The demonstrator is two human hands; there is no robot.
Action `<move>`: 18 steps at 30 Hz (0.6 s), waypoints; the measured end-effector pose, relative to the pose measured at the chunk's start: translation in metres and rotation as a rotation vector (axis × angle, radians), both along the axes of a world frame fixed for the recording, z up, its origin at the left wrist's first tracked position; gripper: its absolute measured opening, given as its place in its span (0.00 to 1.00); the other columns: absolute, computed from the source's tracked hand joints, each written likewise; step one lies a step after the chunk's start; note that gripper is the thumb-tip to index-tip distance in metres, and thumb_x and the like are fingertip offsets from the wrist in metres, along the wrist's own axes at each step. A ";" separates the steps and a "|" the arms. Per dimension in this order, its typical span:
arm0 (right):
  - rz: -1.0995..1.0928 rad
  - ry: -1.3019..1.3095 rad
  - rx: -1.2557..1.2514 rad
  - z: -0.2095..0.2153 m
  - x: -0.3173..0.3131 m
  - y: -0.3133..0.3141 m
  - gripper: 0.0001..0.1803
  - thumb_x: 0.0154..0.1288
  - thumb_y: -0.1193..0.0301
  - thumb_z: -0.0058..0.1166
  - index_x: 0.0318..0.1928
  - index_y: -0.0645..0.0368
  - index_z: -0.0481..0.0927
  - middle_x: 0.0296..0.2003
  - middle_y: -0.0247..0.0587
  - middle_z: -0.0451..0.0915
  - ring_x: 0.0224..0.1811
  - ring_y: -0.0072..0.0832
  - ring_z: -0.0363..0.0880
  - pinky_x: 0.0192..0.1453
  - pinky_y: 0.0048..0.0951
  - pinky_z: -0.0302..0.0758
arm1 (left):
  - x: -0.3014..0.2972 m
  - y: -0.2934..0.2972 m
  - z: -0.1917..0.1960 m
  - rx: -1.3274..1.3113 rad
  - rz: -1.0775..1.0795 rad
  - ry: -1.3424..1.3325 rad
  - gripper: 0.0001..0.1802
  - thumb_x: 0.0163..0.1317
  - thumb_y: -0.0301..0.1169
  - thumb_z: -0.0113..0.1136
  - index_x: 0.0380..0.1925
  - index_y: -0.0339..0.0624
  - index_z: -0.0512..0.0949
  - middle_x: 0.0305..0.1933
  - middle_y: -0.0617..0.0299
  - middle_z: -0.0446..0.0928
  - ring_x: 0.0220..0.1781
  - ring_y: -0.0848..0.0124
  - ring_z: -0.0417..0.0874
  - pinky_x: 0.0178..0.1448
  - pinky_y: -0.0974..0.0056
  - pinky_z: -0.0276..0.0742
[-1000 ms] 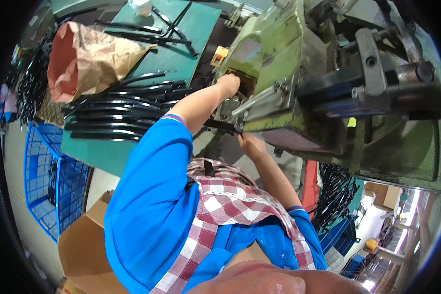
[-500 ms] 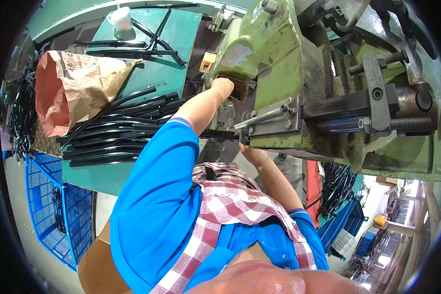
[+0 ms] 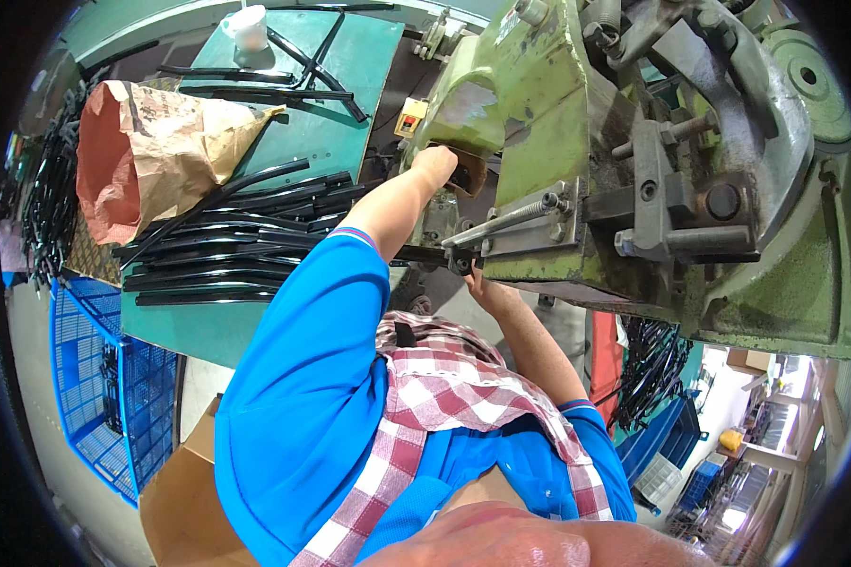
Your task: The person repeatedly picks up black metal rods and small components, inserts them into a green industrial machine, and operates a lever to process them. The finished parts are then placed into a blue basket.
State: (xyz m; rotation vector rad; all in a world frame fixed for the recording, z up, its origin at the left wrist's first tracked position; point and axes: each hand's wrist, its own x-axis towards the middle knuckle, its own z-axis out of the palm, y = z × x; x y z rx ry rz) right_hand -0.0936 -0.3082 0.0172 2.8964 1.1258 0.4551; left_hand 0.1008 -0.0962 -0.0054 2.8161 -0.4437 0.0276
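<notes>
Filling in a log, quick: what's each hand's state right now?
Left hand: by the green machine, fingertips hidden; open or closed cannot be told.
Right hand: at the black bar's end; grip unclear.

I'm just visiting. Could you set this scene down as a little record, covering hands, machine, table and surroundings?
Left hand: at a brown holder by the green machine; fingertips hidden
Right hand: at the end of a black tube; grip unclear
Green table: more black tubes, paper bag, white container
Lower left: blue basket, cardboard box
Clothing: blue shirt, checked apron
</notes>
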 end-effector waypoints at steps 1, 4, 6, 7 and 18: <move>-0.033 0.049 0.010 0.000 0.000 -0.001 0.16 0.62 0.61 0.53 0.43 0.60 0.78 0.40 0.54 0.79 0.43 0.51 0.78 0.49 0.49 0.73 | 0.000 0.000 -0.001 -0.025 -0.009 -0.014 0.09 0.58 0.26 0.53 0.32 0.39 0.83 0.39 0.49 0.82 0.43 0.54 0.85 0.44 0.55 0.83; -0.083 0.171 0.036 0.008 0.000 0.005 0.18 0.62 0.59 0.53 0.44 0.60 0.79 0.39 0.54 0.80 0.43 0.51 0.78 0.48 0.50 0.73 | -0.003 0.001 -0.007 -0.168 0.061 -0.041 0.09 0.58 0.25 0.53 0.35 0.39 0.82 0.40 0.48 0.81 0.44 0.53 0.84 0.44 0.54 0.82; -0.073 0.206 0.048 0.022 -0.002 0.012 0.18 0.61 0.58 0.54 0.44 0.60 0.79 0.39 0.53 0.80 0.42 0.50 0.79 0.48 0.50 0.73 | -0.008 0.005 0.005 -0.090 0.021 0.047 0.09 0.59 0.24 0.53 0.38 0.41 0.80 0.41 0.49 0.81 0.46 0.53 0.83 0.46 0.54 0.82; -0.041 0.121 0.037 0.019 -0.001 0.011 0.18 0.60 0.59 0.55 0.44 0.59 0.80 0.40 0.52 0.80 0.43 0.50 0.78 0.49 0.50 0.73 | -0.004 0.005 0.003 -0.058 0.002 0.088 0.09 0.59 0.24 0.53 0.38 0.41 0.80 0.41 0.50 0.81 0.47 0.54 0.83 0.46 0.55 0.82; -0.211 0.030 -0.119 0.070 -0.021 -0.006 0.19 0.62 0.61 0.54 0.50 0.56 0.77 0.48 0.52 0.76 0.51 0.50 0.75 0.53 0.48 0.75 | -0.038 0.007 0.020 -0.646 -0.180 0.077 0.07 0.48 0.30 0.62 0.28 0.42 0.83 0.31 0.50 0.82 0.36 0.55 0.84 0.42 0.55 0.78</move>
